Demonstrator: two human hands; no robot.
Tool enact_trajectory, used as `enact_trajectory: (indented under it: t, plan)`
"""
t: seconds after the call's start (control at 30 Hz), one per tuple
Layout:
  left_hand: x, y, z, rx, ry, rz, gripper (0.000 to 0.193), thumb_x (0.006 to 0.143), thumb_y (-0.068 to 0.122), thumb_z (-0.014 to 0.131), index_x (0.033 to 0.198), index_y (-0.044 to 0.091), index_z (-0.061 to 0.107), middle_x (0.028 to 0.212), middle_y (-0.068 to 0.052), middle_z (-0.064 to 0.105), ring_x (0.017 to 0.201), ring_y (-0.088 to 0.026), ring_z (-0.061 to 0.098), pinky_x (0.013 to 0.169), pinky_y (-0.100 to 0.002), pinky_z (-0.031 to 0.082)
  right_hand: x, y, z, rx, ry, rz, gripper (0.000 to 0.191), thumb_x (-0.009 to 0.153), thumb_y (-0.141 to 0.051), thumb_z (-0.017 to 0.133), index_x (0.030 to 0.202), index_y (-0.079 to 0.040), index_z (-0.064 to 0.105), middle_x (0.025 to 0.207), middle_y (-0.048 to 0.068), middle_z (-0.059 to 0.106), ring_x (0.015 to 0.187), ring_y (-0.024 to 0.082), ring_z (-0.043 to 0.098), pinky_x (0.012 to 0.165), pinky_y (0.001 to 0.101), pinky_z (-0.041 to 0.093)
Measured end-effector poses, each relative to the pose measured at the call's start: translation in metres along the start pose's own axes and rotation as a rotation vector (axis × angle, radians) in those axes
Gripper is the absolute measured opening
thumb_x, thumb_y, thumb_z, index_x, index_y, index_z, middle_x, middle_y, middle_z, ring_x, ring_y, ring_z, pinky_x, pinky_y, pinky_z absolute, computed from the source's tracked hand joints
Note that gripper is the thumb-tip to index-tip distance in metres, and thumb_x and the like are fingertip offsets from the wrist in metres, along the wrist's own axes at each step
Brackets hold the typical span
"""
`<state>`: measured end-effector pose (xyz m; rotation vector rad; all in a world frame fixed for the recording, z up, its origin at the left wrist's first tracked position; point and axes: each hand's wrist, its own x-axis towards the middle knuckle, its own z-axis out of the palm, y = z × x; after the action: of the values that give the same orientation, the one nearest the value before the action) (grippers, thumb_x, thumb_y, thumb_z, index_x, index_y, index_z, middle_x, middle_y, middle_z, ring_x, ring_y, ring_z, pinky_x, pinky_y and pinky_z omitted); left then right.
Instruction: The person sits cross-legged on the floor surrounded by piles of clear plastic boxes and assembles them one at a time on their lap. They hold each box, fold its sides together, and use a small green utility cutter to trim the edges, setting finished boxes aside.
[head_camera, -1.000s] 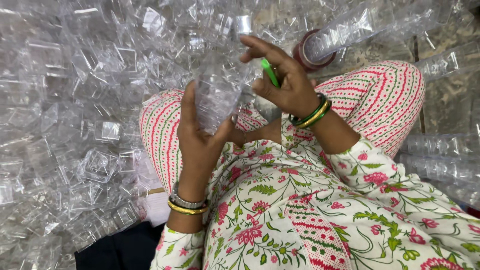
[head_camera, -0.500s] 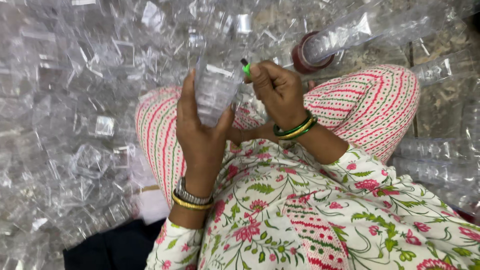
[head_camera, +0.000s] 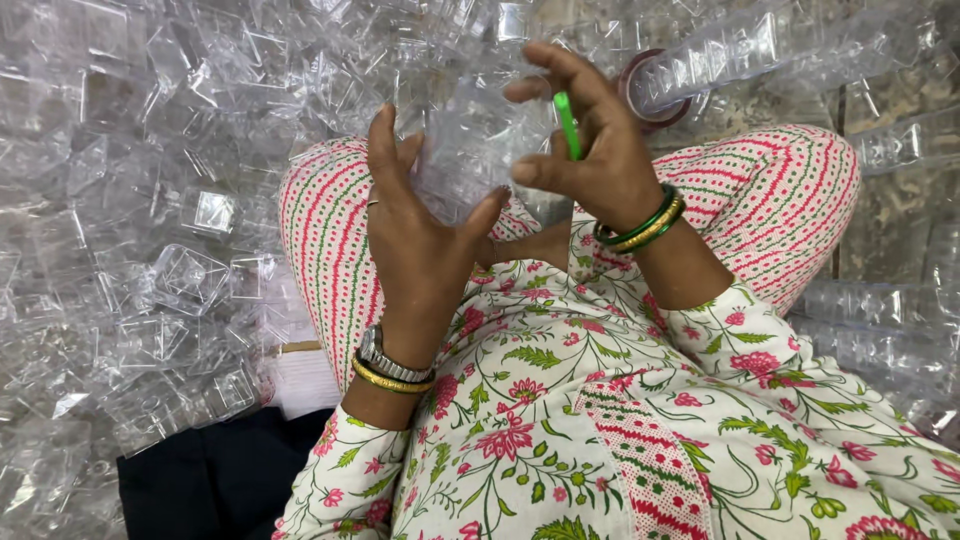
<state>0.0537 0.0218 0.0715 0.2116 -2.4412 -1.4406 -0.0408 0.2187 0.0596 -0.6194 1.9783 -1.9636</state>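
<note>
Left hand (head_camera: 420, 235) is cupping a clear plastic piece (head_camera: 470, 150), fingers wrapped; right hand (head_camera: 590, 150) is pinching a green stick (head_camera: 567, 125), perhaps a blade, best kept steady.

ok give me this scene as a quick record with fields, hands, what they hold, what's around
left hand: grips a clear plastic container from the side
right hand: holds a thin green tool at the container's top edge
wrists: gold bangle and watch on the left, green and gold bangles on the right
surroundings: heap of clear plastic containers on the floor, stacked row at upper right
posture: seated cross-legged
</note>
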Motion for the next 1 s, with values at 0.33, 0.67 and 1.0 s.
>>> enact_trajectory:
  t: [0.33, 0.67, 1.0]
  plan:
    - [-0.016, -0.004, -0.015, 0.031, 0.001, 0.084, 0.112, 0.08, 0.019, 0.098, 0.161, 0.001, 0.024, 0.147, -0.019, 0.055, 0.132, -0.035, 0.059, 0.113, -0.045, 0.049, -0.012, -0.003, 0.01, 0.201, 0.027, -0.028, 0.077, 0.088, -0.004, 0.085, 0.154, -0.003, 0.044, 0.153, 0.009, 0.052, 0.137, 0.02, 0.06, 0.083, 0.0228, 0.06]
    - [-0.03, -0.011, 0.002, -0.045, -0.042, 0.131, 0.075, 0.09, 0.003, 0.087, 0.153, -0.002, 0.046, 0.144, -0.017, 0.055, 0.131, -0.025, 0.058, 0.116, -0.038, 0.05, -0.047, 0.004, 0.027, 0.069, 0.041, -0.03, 0.084, 0.088, -0.026, 0.09, 0.156, -0.009, 0.044, 0.147, 0.007, 0.058, 0.135, 0.018, 0.058, 0.124, 0.0359, 0.048]
    - [-0.029, -0.03, 0.01, -0.162, -0.021, 0.128, 0.069, 0.098, 0.006, 0.075, 0.153, -0.001, 0.034, 0.148, -0.023, 0.05, 0.135, -0.03, 0.058, 0.118, -0.042, 0.049, -0.052, 0.002, 0.028, 0.036, 0.053, -0.073, 0.078, 0.089, -0.042, 0.085, 0.151, -0.008, 0.051, 0.139, 0.011, 0.067, 0.132, 0.02, 0.065, 0.116, 0.0341, 0.054]
